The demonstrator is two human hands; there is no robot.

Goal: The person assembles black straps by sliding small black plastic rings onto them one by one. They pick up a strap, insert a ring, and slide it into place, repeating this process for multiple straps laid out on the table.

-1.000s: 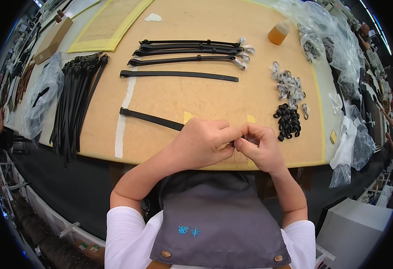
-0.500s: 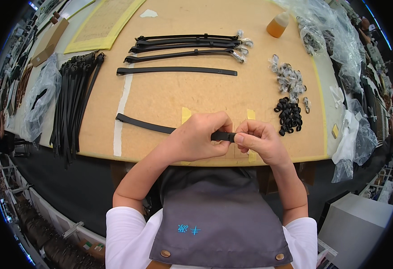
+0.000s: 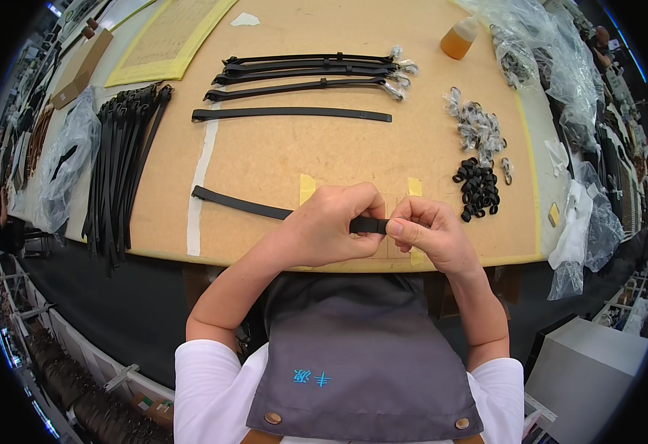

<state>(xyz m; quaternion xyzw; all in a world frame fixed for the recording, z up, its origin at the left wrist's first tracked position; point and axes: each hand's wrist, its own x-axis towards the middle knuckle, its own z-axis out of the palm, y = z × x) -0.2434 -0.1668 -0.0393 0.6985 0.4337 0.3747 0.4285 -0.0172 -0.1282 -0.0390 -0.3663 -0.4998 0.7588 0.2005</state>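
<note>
A black strap [image 3: 243,203] lies at the near edge of the table, its far-left end resting on the board. My left hand [image 3: 331,226] is closed around the strap near its right part. Just beside it, my right hand [image 3: 433,233] pinches the strap's right end between thumb and fingers; whether a small loop is in that pinch is hidden. To the right of my hands sits a pile of small black loops [image 3: 477,190], with plastic-wrapped metal clasps [image 3: 479,129] behind it. Farther back lies a single black strap [image 3: 294,113], and beyond it several straps fitted with clasps [image 3: 302,79].
A thick bundle of black straps [image 3: 120,163] hangs over the table's left edge, beside a clear plastic bag [image 3: 65,170] and a cardboard box [image 3: 82,70]. An amber-filled bottle [image 3: 457,41] stands back right. Plastic wrapping [image 3: 553,52] covers the right edge.
Both hands stay at the strap with almost no movement. The dark piece at the right fingertips shows slightly less than before.
</note>
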